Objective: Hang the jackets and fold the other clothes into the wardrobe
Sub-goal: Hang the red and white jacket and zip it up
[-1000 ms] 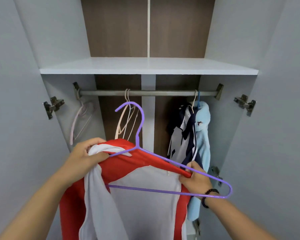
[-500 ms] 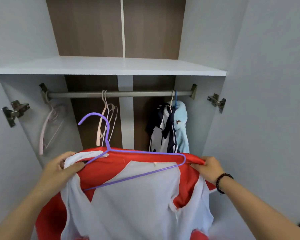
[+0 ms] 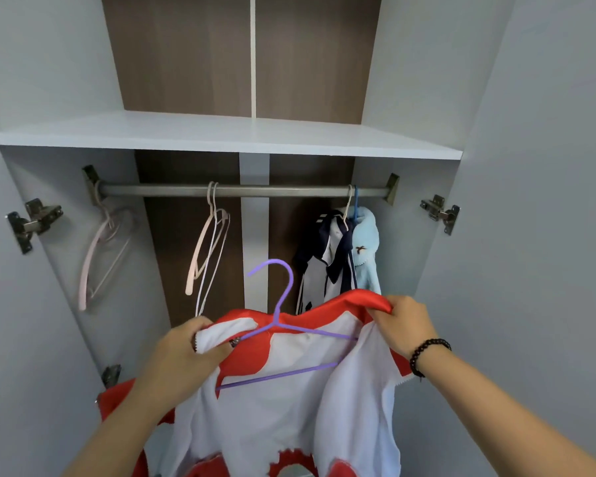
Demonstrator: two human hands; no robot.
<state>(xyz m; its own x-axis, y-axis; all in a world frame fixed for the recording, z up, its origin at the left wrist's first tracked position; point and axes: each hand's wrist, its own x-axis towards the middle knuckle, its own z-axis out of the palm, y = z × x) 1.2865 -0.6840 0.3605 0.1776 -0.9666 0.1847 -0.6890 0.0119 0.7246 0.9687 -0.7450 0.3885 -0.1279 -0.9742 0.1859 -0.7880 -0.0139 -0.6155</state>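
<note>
A red and white jacket [image 3: 289, 407] hangs open in front of me with a purple hanger [image 3: 283, 325] inside it, its hook pointing up. My left hand [image 3: 186, 352] grips the jacket's left collar edge. My right hand [image 3: 405, 321] grips the right shoulder fabric, which covers the hanger's right end. The grey rail [image 3: 241, 191] runs across the wardrobe above and behind the jacket.
On the rail hang an empty pink hanger [image 3: 100, 249] at the left, two pale empty hangers [image 3: 207, 242] near the middle, and a navy and white jacket [image 3: 327, 256] with a light blue garment [image 3: 367, 242] at the right. A white shelf [image 3: 221, 136] sits above. Both doors stand open.
The hanger's right end has gone inside the jacket's right shoulder, and my right hand has pulled that shoulder over it. The view has shifted back to the left.
</note>
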